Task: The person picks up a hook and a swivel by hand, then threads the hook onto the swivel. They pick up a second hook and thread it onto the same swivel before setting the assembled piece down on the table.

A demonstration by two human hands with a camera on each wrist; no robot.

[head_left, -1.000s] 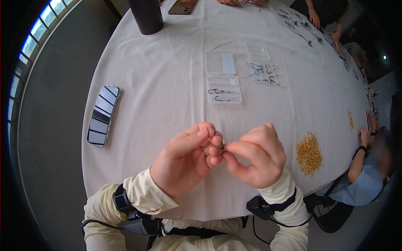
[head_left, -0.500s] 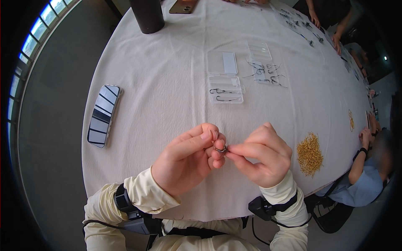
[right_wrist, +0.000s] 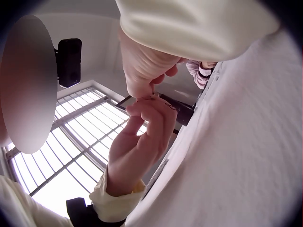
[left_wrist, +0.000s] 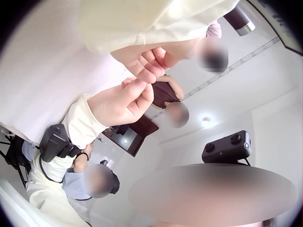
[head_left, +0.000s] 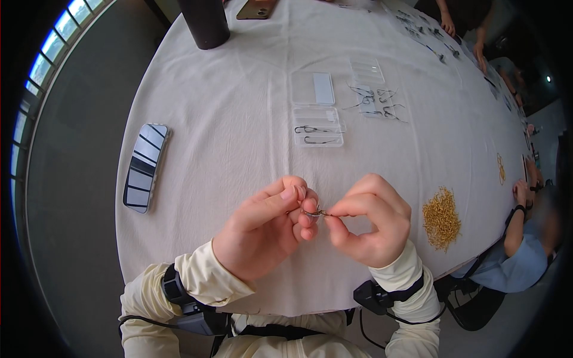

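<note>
Over the near part of the table, my left hand (head_left: 261,227) holds a dark fish hook (head_left: 311,213) between thumb and curled fingers, its bend lying across the fingertips. Just to the right, my right hand (head_left: 373,222) pinches the hook's other end between thumb and forefinger. The fingertips of both hands almost meet there, also in the left wrist view. In the right wrist view, the fingers mostly hide the hook. Beyond the hands lies an open clear plastic box (head_left: 318,111) with dark hooks inside. Beside it, a second clear box (head_left: 368,70) has several hooks with thin lines around it.
A pile of small golden pieces (head_left: 441,219) lies to the right, a few golden rings (head_left: 501,169) farther off. A phone (head_left: 145,169) rests at the left, a dark cup (head_left: 205,24) and another phone (head_left: 255,9) at the back. Other people sit round the tablecloth-covered table (head_left: 197,119).
My right fingertips have drawn slightly away from the left ones, so more of the dark hook shows between the hands. My left hand keeps its grip in nearly the same spot.
</note>
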